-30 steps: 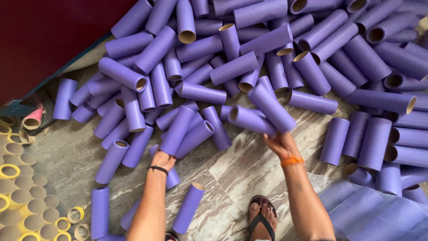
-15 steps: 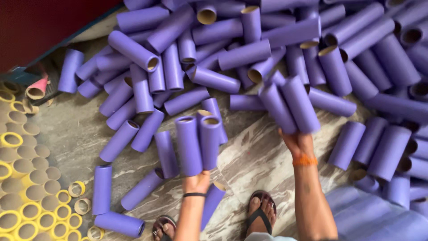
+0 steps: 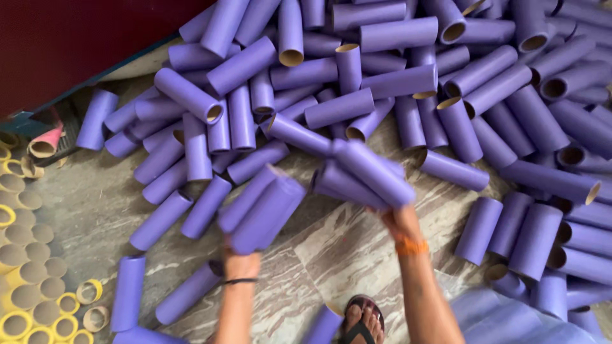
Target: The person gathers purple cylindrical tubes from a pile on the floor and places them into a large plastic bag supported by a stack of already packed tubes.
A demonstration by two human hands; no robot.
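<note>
My left hand (image 3: pixel 241 260) grips a bunch of purple cardboard tubes (image 3: pixel 261 205), lifted off the floor and pointing up and right. My right hand (image 3: pixel 398 222), with an orange band at the wrist, holds another bunch of purple tubes (image 3: pixel 363 175) that point up and left. Both bunches are blurred and hang over the marbled stone floor (image 3: pixel 331 248). A large heap of the same purple tubes (image 3: pixel 408 83) lies just beyond them.
Loose purple tubes (image 3: pixel 127 293) lie at the lower left and stacked ones (image 3: pixel 535 239) at the right. Yellow and tan tube ends (image 3: pixel 25 299) fill the left edge. A dark red wall (image 3: pixel 64 38) is at top left. My sandalled foot (image 3: pixel 360 318) stands at the bottom.
Both hands have closed on bunches of tubes and raised them off the floor, drawing them toward each other; the view has shifted slightly.
</note>
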